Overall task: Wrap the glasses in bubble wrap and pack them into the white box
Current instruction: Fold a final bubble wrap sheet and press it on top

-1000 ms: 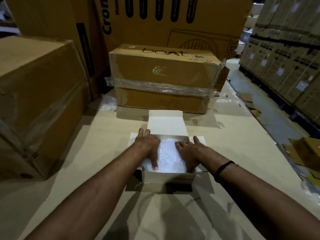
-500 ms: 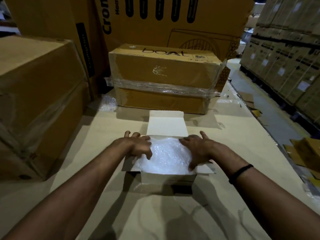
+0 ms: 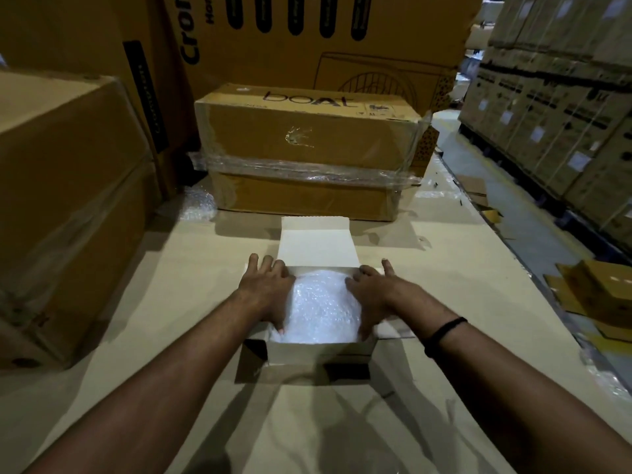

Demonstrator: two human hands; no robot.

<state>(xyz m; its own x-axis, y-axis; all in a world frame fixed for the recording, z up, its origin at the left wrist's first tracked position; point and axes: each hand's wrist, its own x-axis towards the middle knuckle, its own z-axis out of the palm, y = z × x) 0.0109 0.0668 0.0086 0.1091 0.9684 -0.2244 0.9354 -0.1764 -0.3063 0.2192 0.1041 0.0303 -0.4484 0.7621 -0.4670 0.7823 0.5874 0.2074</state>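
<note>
A small white box (image 3: 318,350) stands open on the cardboard work surface, its lid flap (image 3: 316,242) laid back away from me. A bundle of bubble wrap (image 3: 325,307) fills the box; the glasses inside it are hidden. My left hand (image 3: 265,290) lies on the left side of the bundle with fingers spread and the thumb pressing down along its edge. My right hand (image 3: 371,297) lies on the right side the same way, fingers flat, thumb down at the box's right wall.
A taped brown carton (image 3: 307,148) marked "boAt" stands just behind the box. A large carton (image 3: 68,200) walls off the left. Loose bubble wrap (image 3: 200,205) lies at the back left. Flattened cardboard (image 3: 591,295) lies on the floor at the right, by stacked cartons (image 3: 564,97).
Both hands drew apart over the bundle, then settled back onto its sides. The side flaps seen half a second ago are now folded down under my hands.
</note>
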